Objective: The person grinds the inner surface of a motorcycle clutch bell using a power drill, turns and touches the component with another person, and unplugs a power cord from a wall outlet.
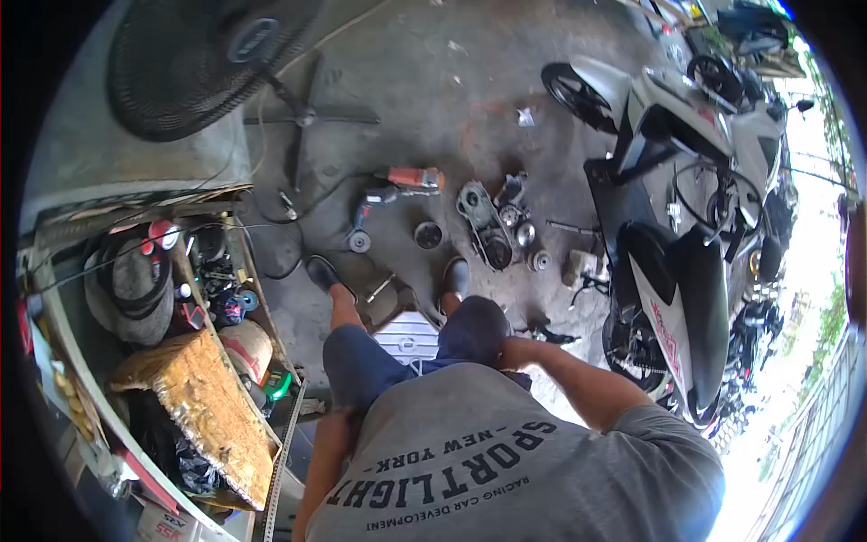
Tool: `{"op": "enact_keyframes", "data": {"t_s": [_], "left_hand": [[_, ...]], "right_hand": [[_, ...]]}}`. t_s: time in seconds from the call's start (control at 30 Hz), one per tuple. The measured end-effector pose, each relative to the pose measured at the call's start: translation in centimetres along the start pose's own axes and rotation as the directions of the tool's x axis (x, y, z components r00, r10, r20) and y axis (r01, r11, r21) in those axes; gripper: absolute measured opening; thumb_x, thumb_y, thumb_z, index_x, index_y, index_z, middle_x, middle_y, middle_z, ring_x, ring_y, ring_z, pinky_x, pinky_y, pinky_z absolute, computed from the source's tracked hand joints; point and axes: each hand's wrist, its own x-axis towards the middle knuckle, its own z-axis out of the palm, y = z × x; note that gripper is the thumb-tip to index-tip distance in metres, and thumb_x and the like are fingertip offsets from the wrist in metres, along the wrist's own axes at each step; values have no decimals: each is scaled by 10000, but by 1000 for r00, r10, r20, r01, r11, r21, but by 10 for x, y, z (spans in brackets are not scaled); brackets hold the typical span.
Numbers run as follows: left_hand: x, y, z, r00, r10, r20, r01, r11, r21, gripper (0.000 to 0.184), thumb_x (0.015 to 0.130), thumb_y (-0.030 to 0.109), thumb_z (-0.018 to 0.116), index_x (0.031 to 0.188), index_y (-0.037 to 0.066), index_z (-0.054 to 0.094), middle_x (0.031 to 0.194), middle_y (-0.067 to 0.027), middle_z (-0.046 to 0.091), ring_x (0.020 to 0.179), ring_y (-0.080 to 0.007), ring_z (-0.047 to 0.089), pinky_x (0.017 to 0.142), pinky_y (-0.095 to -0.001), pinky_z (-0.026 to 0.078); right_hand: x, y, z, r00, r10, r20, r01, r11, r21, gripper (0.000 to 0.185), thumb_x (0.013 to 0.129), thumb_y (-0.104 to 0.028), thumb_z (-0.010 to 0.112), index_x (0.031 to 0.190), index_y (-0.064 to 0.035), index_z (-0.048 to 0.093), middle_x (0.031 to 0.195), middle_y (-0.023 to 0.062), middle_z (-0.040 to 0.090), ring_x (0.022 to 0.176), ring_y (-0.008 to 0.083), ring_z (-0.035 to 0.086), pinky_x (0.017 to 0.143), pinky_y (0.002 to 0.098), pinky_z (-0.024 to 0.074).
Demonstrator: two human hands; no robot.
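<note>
My right hand [517,353] rests against my right thigh, just beside the dark shorts [474,330]; its fingers are not clear. On the other side my left hand [336,428] hangs low by my left hip, blurred, with its fingers hidden. Neither hand shows an object. A white slatted seat [406,336] shows between my thighs. On the floor past my feet lie an orange power tool [415,178], an angle grinder [363,217], a round dark cup-like part [428,236] and an opened engine casing [485,226].
A black standing fan [208,63] is at the upper left. The wooden shelf [271,334] on my left holds cables, bottles and a ragged foam block [212,406]. A white and black motorcycle [673,298] stands on the right. Small metal parts and a cord lie on the floor.
</note>
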Motion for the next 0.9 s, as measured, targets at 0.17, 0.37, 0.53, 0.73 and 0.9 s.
{"op": "enact_keyframes", "data": {"t_s": [0.17,0.37,0.53,0.73,0.9], "left_hand": [[106,86,-11,960,270,76,-252,950,-184,390,872,357,634,1159,101,699,1057,-203,714,869,-405,673,717,-473,505],[172,91,-60,880,287,379,-309,951,-2,303,862,221,681,1103,40,705,968,-134,739,747,-307,670,701,-412,528],[295,88,-109,994,-85,-63,26,777,-629,381,881,95,662,1253,53,591,864,-96,710,583,-165,609,532,-297,488],[373,52,-90,980,-53,-190,-133,538,-832,442,879,44,638,1303,22,513,846,-129,696,418,-147,537,381,-251,416],[388,36,-45,898,66,-435,-426,376,-822,488,867,85,672,1315,4,496,834,-162,694,437,-157,571,380,-232,437]], "right_hand": [[-46,101,-80,990,-141,18,125,923,363,233,904,-238,666,1070,-95,742,944,99,736,788,240,633,758,362,516],[62,87,-115,960,-168,-224,204,967,149,275,907,-264,683,1122,-95,711,996,98,725,848,264,640,776,375,512],[279,100,-121,976,-3,-217,-20,994,-106,357,850,-301,720,1116,-65,684,1097,137,702,961,349,669,825,437,526],[493,176,-52,819,-402,-409,78,784,-616,411,791,-356,759,1101,-92,709,1107,127,706,905,348,678,810,457,540],[509,191,-123,946,-18,323,232,735,-637,524,737,-387,798,1153,-75,728,1103,119,729,941,317,679,880,454,532]]}}
